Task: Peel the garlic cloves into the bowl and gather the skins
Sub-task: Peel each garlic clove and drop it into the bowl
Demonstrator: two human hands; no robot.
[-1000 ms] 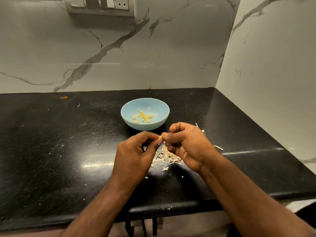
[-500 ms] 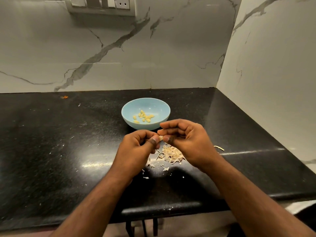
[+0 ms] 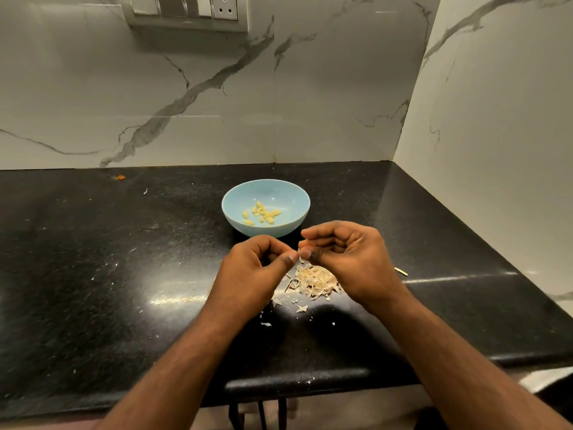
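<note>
A light blue bowl [image 3: 291, 193] stands on the black counter [image 3: 124, 274] and holds several peeled yellow garlic cloves [image 3: 262, 213]. Just in front of the bowl, my left hand [image 3: 254, 274] and my right hand [image 3: 350, 262] meet fingertip to fingertip above the counter. Between their thumbs and forefingers they pinch a small garlic clove [image 3: 299, 255], mostly hidden, with a pale sliver showing. A heap of dry garlic skins [image 3: 314, 280] lies on the counter under my right hand, with small flakes scattered around it.
Marble walls close the counter at the back and on the right. A switch plate [image 3: 186, 10] hangs on the back wall. A thin stem piece [image 3: 401, 270] lies right of my right hand. An orange speck [image 3: 119, 177] sits far left.
Both hands have lifted slightly toward the bowl. My right hand's fingers have uncurled and turned, exposing more of the skin heap below. The clove stays pinched between both hands.
</note>
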